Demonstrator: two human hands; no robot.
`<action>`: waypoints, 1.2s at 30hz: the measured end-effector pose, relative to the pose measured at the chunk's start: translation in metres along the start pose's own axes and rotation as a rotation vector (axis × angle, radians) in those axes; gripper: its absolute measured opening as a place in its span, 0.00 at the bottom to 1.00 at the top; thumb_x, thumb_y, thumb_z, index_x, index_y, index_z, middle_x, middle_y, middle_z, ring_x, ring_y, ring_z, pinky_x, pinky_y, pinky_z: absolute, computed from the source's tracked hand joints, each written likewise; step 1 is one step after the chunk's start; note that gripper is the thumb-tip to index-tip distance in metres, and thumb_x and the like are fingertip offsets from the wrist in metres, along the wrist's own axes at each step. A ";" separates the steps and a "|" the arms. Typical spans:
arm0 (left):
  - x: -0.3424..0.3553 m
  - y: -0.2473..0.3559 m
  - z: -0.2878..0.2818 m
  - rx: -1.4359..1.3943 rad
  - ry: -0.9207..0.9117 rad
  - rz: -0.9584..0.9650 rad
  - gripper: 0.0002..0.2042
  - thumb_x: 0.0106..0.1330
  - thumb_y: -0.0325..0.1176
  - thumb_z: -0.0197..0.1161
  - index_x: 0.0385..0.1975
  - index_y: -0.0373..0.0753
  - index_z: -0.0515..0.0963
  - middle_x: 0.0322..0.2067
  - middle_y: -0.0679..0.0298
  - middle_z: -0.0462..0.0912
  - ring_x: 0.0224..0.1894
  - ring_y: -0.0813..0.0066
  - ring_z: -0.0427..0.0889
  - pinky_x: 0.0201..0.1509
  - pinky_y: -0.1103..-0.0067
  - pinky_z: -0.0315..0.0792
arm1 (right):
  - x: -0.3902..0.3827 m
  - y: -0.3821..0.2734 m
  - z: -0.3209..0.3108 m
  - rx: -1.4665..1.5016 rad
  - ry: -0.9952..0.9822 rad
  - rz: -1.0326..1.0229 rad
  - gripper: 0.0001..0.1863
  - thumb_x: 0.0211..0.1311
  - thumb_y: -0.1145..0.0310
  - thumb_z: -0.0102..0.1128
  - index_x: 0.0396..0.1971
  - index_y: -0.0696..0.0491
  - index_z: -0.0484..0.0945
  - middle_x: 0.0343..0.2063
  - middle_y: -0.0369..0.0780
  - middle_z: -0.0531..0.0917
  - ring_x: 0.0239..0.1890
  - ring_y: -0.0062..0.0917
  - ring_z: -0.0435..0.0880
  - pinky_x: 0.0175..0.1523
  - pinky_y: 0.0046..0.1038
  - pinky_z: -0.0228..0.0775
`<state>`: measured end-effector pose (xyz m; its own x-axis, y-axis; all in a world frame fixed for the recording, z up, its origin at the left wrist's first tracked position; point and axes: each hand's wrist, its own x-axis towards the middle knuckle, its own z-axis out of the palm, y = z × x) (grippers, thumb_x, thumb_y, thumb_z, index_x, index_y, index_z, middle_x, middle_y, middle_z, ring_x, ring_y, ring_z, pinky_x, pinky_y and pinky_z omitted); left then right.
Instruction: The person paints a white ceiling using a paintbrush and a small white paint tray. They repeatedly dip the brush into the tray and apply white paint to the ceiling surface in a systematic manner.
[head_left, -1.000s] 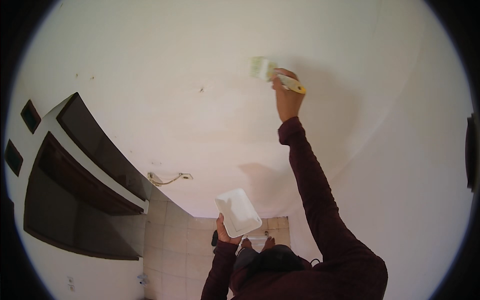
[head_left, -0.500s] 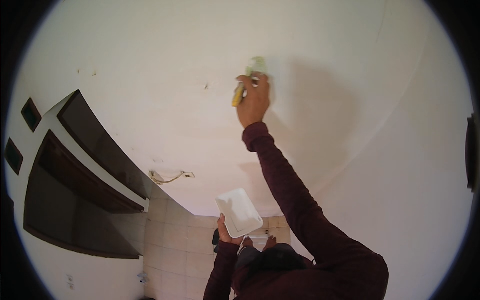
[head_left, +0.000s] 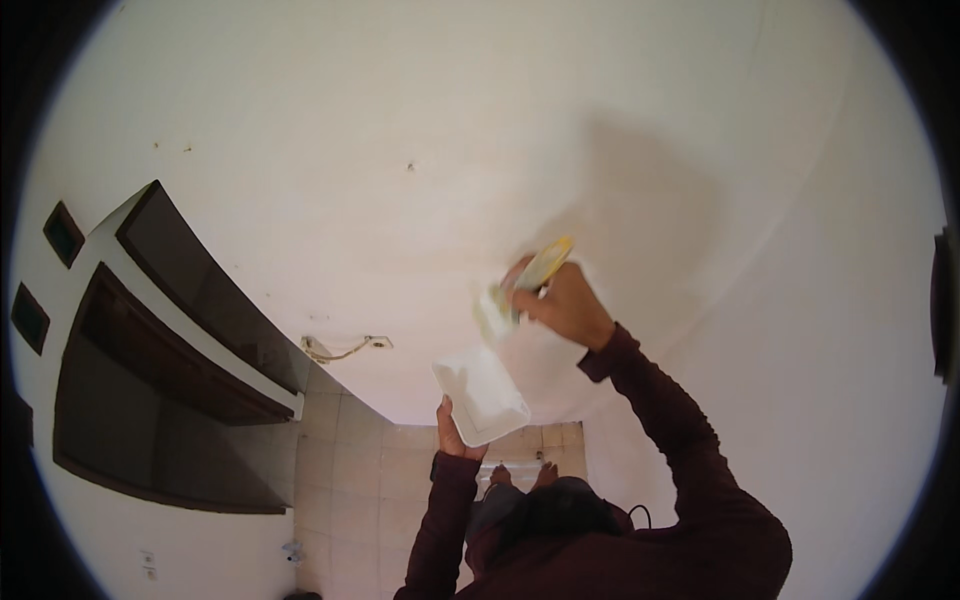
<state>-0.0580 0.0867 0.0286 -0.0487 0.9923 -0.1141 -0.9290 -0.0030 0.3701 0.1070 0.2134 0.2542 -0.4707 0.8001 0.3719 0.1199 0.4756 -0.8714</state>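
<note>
In my right hand is a paintbrush with a yellow-tipped handle. Its pale bristle end points down and left, blurred by motion, just above the tray's far edge. Low in front of me, my left hand grips a white rectangular tray by its left and near side, the thumb over the rim. The tray is tilted so that its inside shows; what lies in it is hard to make out, white on white. Beyond both hands rises a white wall with small marks on it.
A wall socket with a cable sits low on the wall to the left. Farther left are dark-framed openings in another wall. Pale floor tiles show below, and my bare feet stand under the tray. A side wall rises at the right.
My right hand has come down from high on the wall toward the tray, and the brush has turned from bristles up to bristles down. The left hand and tray have risen slightly.
</note>
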 end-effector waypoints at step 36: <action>0.033 0.051 0.053 -0.072 -0.108 0.028 0.31 0.66 0.54 0.61 0.66 0.49 0.67 0.62 0.64 0.74 0.64 0.60 0.72 0.66 0.52 0.69 | 0.090 0.078 -0.027 0.180 0.654 -0.307 0.11 0.67 0.73 0.61 0.47 0.58 0.80 0.47 0.39 0.81 0.43 0.22 0.83 0.45 0.26 0.82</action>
<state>-0.0873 0.1255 0.0925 -0.0389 0.9992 -0.0032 -0.9521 -0.0361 0.3037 0.0975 0.3325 0.2281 0.1633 0.7216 0.6728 -0.1051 0.6908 -0.7154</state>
